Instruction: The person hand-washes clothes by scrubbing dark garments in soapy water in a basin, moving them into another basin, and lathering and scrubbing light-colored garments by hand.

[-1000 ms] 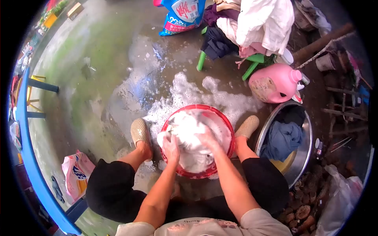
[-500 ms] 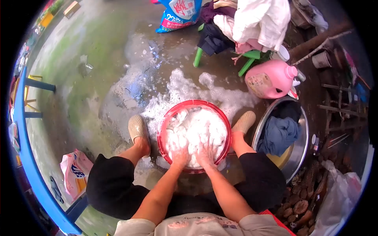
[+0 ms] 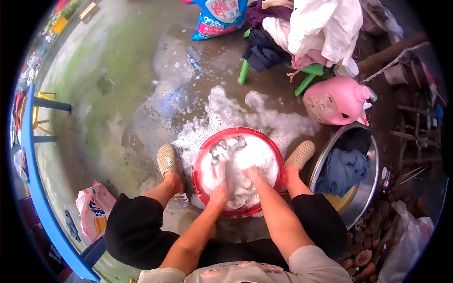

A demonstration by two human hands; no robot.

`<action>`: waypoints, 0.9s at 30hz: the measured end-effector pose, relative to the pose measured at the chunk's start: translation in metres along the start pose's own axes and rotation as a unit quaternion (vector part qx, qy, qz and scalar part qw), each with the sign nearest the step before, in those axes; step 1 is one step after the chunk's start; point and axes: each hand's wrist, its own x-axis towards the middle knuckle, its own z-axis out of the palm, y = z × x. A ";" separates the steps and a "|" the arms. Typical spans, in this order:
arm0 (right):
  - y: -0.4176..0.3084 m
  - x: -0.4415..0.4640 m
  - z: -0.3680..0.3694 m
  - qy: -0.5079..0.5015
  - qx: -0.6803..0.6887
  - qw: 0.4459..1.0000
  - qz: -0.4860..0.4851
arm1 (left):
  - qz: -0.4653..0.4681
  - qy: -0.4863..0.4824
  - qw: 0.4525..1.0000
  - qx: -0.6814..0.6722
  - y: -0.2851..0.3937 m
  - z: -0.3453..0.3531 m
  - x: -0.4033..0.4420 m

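Note:
A red basin (image 3: 196, 177) stands on the wet ground between my feet, full of white suds (image 3: 262, 158). Whitish-grey wet cloth (image 3: 243, 195) shows through the foam at the near side and again at the far left. My left hand (image 3: 219, 186) is inside the basin on the left, over the cloth, its fingers smeared by motion. Further right, my right hand (image 3: 254, 173) dips into the suds, which hide its fingers. I cannot make out whether either hand grips the cloth.
Right of the basin sits a metal tub (image 3: 373, 184) with dark and blue clothes (image 3: 344, 172). Beyond it stands a pink jug (image 3: 332, 101). Clothes (image 3: 323, 30) are heaped over a green-legged stool (image 3: 244, 70). A blue detergent bag (image 3: 219, 19), pink-white bag (image 3: 94, 210) and blue bench (image 3: 35, 188) surround me.
My right hand has moved forward and right, deeper into the suds. My left hand has turned and blurred. More grey cloth shows near the basin's front. The whole view has shifted slightly.

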 end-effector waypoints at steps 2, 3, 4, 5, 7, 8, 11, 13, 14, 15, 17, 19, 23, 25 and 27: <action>0.008 -0.022 0.007 0.179 0.102 0.978 -0.034 | -0.006 -0.022 0.994 -0.103 -0.006 0.015 0.028; 0.008 -0.042 0.013 0.265 0.150 0.951 -0.050 | -0.031 -0.097 0.994 -0.044 -0.013 0.022 0.045; 0.007 -0.061 0.014 0.348 0.196 0.914 -0.067 | 0.073 -0.030 0.996 0.037 -0.034 0.044 0.051; 0.006 -0.086 0.005 0.315 0.224 0.921 -0.051 | -0.038 -0.204 0.975 -0.078 -0.024 0.030 0.071; -0.003 -0.137 -0.006 0.362 0.229 0.902 -0.058 | -0.107 -0.235 0.966 -0.004 -0.037 0.056 0.092; -0.008 -0.158 -0.004 0.438 0.198 0.874 -0.077 | -0.107 -0.233 0.966 -0.016 -0.040 0.054 0.097; -0.029 -0.173 0.008 0.459 0.416 0.779 -0.095 | -0.104 -0.181 0.971 -0.116 -0.047 0.040 0.083; -0.040 -0.191 0.004 0.130 0.692 0.708 -0.051 | -0.151 -0.143 0.941 -0.266 -0.035 0.024 0.060; -0.046 -0.194 0.006 0.004 0.757 0.653 -0.026 | -0.127 -0.157 0.929 -0.309 -0.035 0.019 0.050; -0.051 -0.198 0.007 -0.121 0.802 0.585 -0.002 | -0.108 -0.151 0.941 -0.283 -0.020 0.000 0.034; -0.060 -0.224 -0.003 -0.194 0.862 0.463 -0.073 | -0.067 -0.131 0.961 -0.235 0.042 -0.078 -0.009; -0.063 -0.229 -0.006 -0.205 0.888 0.390 -0.133 | -0.263 -0.209 0.844 -0.418 0.107 -0.148 -0.049; -0.063 -0.221 0.003 -0.102 0.913 0.343 -0.196 | 0.175 -0.087 0.969 -0.154 0.080 -0.109 -0.101; -0.068 -0.219 0.012 -0.053 0.916 0.329 -0.223 | 0.127 -0.055 0.983 -0.123 0.071 -0.105 -0.091; -0.072 -0.222 0.016 -0.026 0.906 0.343 -0.248 | -0.030 -0.039 0.997 -0.059 0.068 -0.101 -0.058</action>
